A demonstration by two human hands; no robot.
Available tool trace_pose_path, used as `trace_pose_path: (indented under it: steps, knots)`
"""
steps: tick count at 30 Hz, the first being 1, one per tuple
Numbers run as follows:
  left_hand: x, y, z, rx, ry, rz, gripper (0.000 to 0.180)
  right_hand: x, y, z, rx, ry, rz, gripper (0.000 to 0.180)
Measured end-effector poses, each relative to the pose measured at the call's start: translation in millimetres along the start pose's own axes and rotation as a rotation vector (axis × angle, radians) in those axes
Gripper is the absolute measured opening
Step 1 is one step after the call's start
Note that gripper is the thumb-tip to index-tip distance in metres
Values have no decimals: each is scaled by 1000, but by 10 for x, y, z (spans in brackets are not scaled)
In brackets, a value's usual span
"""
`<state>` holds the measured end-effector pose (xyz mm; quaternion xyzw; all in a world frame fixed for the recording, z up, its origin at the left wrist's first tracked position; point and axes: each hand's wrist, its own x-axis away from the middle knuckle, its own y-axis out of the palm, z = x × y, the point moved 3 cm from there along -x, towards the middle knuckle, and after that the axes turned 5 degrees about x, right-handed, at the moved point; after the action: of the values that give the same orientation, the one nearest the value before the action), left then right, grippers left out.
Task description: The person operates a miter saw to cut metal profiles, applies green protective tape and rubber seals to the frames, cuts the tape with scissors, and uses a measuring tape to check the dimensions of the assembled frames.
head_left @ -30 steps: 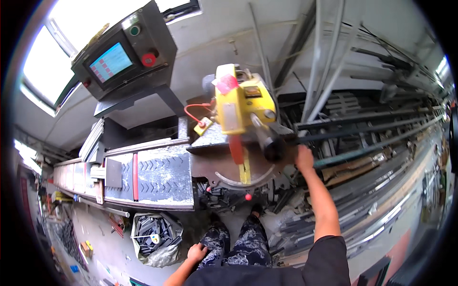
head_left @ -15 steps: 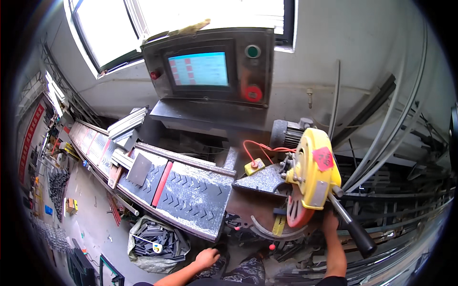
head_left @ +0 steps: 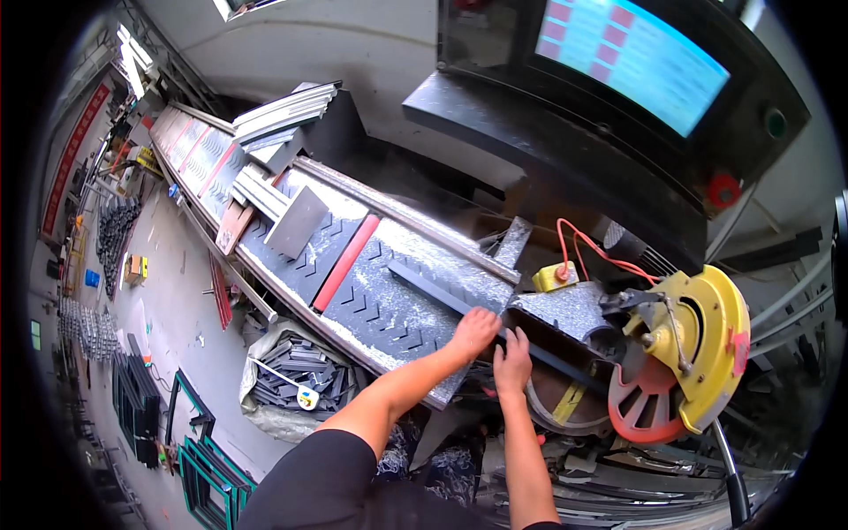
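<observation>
Control screen [head_left: 632, 53] up top, sack of offcuts [head_left: 296, 375] on floor, yellow switch box [head_left: 554, 277] w/ orange cable.

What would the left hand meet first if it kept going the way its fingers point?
Probably the grey saw table: the left hand, resting on the dark metal strip, points up-right toward it; the yellow switch box sits beyond. Depth is unclear.
</observation>
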<state>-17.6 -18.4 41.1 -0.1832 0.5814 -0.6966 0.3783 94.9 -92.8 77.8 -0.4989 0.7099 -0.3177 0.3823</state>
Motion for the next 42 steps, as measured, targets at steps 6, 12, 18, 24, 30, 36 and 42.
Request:
trace_pose_path:
  steps: [6, 12, 18, 24, 30, 36, 42]
  knots:
    - [-38, -213, -1116, -37, 52, -33, 6, 641, 108, 867, -650, 822, -13, 28]
    - [30, -436, -2054, -87, -65, -136, 10, 473, 187, 1224, -1132, 1160, 97, 28]
    - [306, -656, -2684, -73, -51, -109, 12, 282, 289, 1114, -1182, 1228, 113, 33]
    - [-31, -624, -2543, 146, 10, -7, 10, 253, 146, 1539, -1155, 1279, 98, 33]
    - [-199, -573, -2177, -77, -83, -89, 16, -112, 354, 1332, -1050, 1315, 193, 24]
    - [-593, -196, -326, 179, 174, -97, 48, -140, 232, 1343, -1210, 1386, 74, 22]
    - [-703, -49, -29, 228, 83, -129, 35, -21, 206, 1365, -1221, 1347, 74, 26]
